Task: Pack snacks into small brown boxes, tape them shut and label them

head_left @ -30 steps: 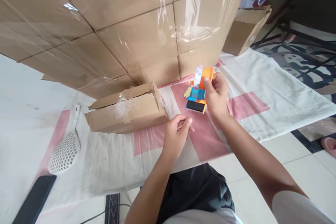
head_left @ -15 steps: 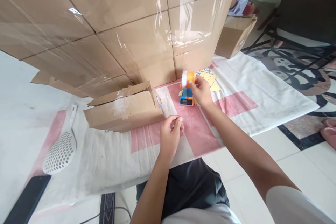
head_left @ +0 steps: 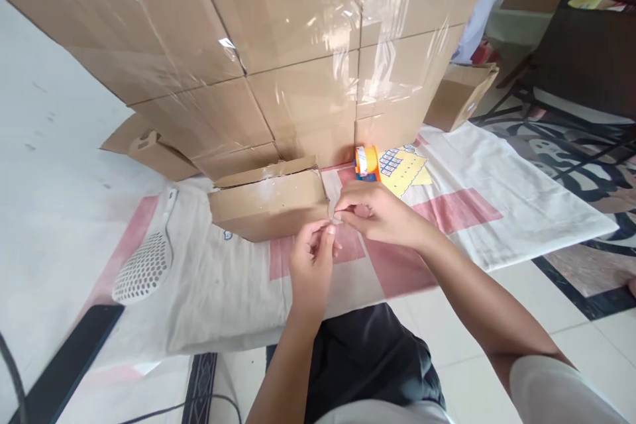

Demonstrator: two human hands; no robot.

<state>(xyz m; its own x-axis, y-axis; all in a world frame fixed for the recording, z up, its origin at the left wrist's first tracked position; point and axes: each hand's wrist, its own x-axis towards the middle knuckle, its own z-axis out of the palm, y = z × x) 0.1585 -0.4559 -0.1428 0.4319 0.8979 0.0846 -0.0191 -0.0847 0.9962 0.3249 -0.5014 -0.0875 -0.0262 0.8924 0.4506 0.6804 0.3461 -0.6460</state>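
- Pinching a small, pale, see-through strip (head_left: 338,219) between thumb and forefinger, the right hand (head_left: 383,213) comes in from 3 o'clock, its palm side turned toward the other hand.
- At about 8 o'clock of it, the left hand (head_left: 311,262) has thumb and forefinger pressed together, with the other fingers curled; its tips meet the near end of the strip, but I cannot tell whether they grip it.
- Just beyond the right hand, at 1 o'clock from the strip, an orange and blue tape dispenser (head_left: 371,160) stands on the cloth.
- Right beside it, toward 2 o'clock, lie yellow paper cutouts (head_left: 401,169), one bearing blue-outlined shapes.
- Near the left hand, at 10 o'clock, a long, low cardboard box (head_left: 268,207) lies with a gap along its top edge.
- Behind, at 12 o'clock, rises a tall cardboard structure (head_left: 304,106), seamed and covered in shiny clear tape.
- Farther out, between 8 and 9 o'clock, rests a white perforated skimmer (head_left: 143,270); past it, at 8, a flat black object (head_left: 74,361).
- Beneath them spreads a white tablecloth (head_left: 223,308) with pink squares.
- Well apart, at 2 o'clock, stands a dark chair (head_left: 581,56).
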